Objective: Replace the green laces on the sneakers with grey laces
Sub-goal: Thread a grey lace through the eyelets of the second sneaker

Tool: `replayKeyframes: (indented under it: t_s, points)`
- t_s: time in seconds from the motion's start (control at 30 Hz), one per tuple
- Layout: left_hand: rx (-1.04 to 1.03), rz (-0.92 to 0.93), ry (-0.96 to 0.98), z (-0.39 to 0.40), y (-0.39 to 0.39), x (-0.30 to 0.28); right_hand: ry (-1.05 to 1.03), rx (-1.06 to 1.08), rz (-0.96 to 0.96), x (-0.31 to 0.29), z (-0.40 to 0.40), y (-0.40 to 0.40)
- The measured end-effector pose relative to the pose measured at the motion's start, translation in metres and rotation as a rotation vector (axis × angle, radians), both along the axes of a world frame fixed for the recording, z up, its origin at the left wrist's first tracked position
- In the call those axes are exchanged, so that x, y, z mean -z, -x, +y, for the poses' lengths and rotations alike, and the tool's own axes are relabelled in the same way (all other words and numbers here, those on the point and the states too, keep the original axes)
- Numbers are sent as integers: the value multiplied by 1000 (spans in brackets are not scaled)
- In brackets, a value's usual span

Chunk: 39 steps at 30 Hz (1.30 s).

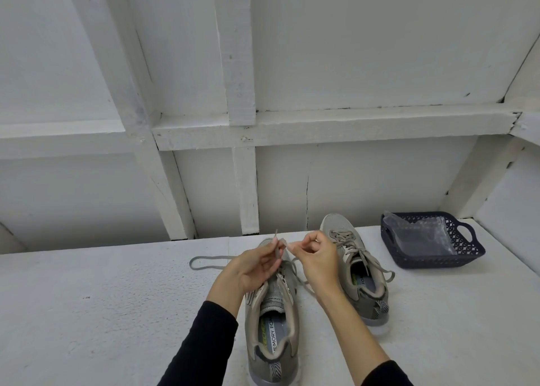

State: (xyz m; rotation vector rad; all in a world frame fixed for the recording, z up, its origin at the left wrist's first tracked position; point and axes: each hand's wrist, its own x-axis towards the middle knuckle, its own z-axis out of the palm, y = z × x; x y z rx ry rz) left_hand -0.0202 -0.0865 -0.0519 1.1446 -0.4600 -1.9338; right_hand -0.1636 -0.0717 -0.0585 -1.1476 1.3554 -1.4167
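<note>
Two grey sneakers stand on the white table, toes pointing away from me. The near sneaker (pixel 273 327) lies under my hands, its upper eyelets unlaced. A grey lace (pixel 204 261) runs from it and loops out to the left on the table. My left hand (pixel 254 266) pinches one end of that lace, its tip sticking up. My right hand (pixel 317 258) pinches the other end just right of it, above the toe. The far sneaker (pixel 355 266) on the right is fully laced with a grey lace tied loosely.
A dark blue plastic basket (pixel 467 251) holding a clear plastic bag (pixel 423 236) sits at the back right of the table. A white panelled wall (pixel 292 122) rises right behind the table's far edge.
</note>
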Motion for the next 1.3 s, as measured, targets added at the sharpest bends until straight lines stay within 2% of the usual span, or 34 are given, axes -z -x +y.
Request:
replayKeyframes:
  t_s: [0.13, 0.23, 0.3, 0.37, 0.47, 0.53, 0.83, 1.0, 1.07, 1.17, 1.3]
  points:
    - [-32, 18, -11, -1, 0, -2, -61, -42, 43, 9, 2, 0]
    - [-5, -42, 14, 0, 4, -4, -76, -74, 78, 10, 1, -1]
    - [-24, -107, 97, -1, 6, -4, -76, -55, 118, 8, 2, -1]
    - [-52, -324, 314, -2, 5, -2, -73, 1, 111, 6, 2, 1]
    - [46, -831, 717, -4, -4, 1, -63, 17, 62, 4, -2, 8]
    - [118, -1029, 835, -7, -9, 0, -58, -1, 59, 3, -4, 12]
    - [355, -1190, 899, -11, -13, -6, -65, -87, -43, 0, -8, 5]
    - [407, -1153, 912, -12, -13, -5, -40, -65, 9, 1, -7, 5]
    - [460, -1120, 910, -13, -15, -5, -37, -1, 38, -2, -8, 10]
    - [501, -1086, 851, -15, -27, -4, 4, 232, 7, -11, -15, 27]
    - [289, -997, 778, -19, -52, -6, 55, 430, 55, -29, -18, 48]
